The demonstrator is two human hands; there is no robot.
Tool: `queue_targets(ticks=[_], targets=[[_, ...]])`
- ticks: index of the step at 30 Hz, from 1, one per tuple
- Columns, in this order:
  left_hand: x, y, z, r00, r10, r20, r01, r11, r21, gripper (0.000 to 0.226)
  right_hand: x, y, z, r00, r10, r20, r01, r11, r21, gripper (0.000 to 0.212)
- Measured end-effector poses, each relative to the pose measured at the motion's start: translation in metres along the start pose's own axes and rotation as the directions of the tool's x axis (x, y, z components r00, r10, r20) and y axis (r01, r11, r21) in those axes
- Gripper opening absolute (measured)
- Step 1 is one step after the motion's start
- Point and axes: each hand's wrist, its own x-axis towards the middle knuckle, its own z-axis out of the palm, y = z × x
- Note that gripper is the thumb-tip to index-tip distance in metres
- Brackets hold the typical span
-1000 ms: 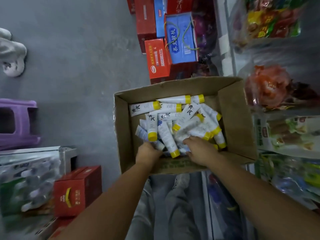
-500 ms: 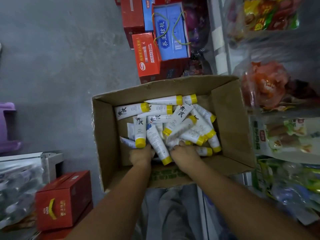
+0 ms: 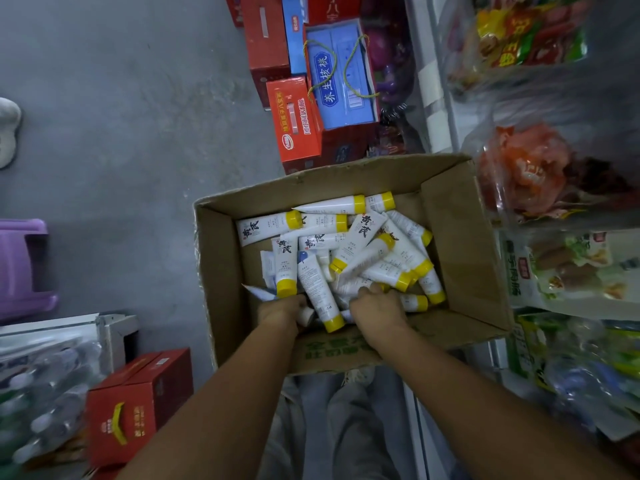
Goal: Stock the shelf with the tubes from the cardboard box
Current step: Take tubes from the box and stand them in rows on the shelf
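Under right hand [image 3: 377,308] (boxed): tubes [image 3: 360,233].

White tubes [image 3: 362,235] (yellow caps, black script) fill the brown cardboard box [image 3: 460,244].

Grey floor [image 3: 121,133], purple stool [image 3: 24,268], red carton [image 3: 138,407], stacked gift boxes [image 3: 301,126]

Fingers of left hand [image 3: 281,311] and right hand [image 3: 378,308] buried among tubes [image 3: 360,237], purple stool [image 3: 24,268] cropped.
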Motion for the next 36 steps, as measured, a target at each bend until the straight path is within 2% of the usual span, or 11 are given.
queue_targets(ticks=[5, 8, 11, 13, 17, 20, 22, 25, 31, 36], targets=[[-0.027, 0.004, -0.018, 0.999, 0.040, 0.018, -0.040, 0.999, 0.011, 0.032, -0.019, 0.026, -0.011, 0.997, 0.075, 0.004, -0.075, 0.997, 0.000, 0.025], [-0.044, 0.010, -0.032, 0.997, 0.063, 0.051, -0.065, 0.997, 0.040, 0.047, -0.032, 0.041, -0.017, 0.991, 0.132, -0.009, -0.131, 0.991, 0.039, 0.023], [-0.063, 0.014, -0.048, 0.987, 0.043, 0.155, -0.054, 0.996, 0.066, 0.048, -0.048, 0.055, -0.027, 0.987, 0.157, -0.043, -0.151, 0.980, 0.131, 0.024], [-0.080, 0.015, -0.059, 0.977, 0.029, 0.211, -0.049, 0.995, 0.090, 0.046, -0.061, 0.064, -0.034, 0.982, 0.176, -0.065, -0.154, 0.954, 0.256, 0.024], [-0.116, 0.021, -0.079, 0.952, 0.094, 0.292, -0.140, 0.980, 0.140, 0.047, -0.089, 0.080, -0.048, 0.967, 0.228, -0.112, -0.122, 0.802, 0.584, 0.023], [-0.145, 0.027, -0.091, 0.915, 0.184, 0.359, -0.243, 0.962, 0.125, 0.043, -0.110, 0.090, -0.059, 0.959, 0.260, -0.111, -0.064, 0.584, 0.809, 0.023], [-0.165, 0.035, -0.095, 0.882, 0.255, 0.395, -0.325, 0.938, 0.120, 0.044, -0.122, 0.096, -0.068, 0.959, 0.259, -0.114, -0.020, 0.464, 0.885, 0.027], [-0.196, 0.047, -0.098, 0.806, 0.352, 0.477, -0.443, 0.892, 0.092, 0.050, -0.140, 0.104, -0.086, 0.957, 0.259, -0.134, 0.053, 0.297, 0.953, 0.036], [-0.248, 0.078, -0.098, 0.604, 0.506, 0.616, -0.614, 0.788, -0.045, 0.054, -0.184, 0.110, -0.135, 0.896, 0.329, -0.297, 0.257, 0.161, 0.953, 0.039], [-0.303, 0.103, -0.092, 0.395, 0.521, 0.757, -0.721, 0.686, -0.096, 0.057, -0.233, 0.119, -0.177, 0.824, 0.419, -0.382, 0.379, 0.094, 0.921, 0.041]])
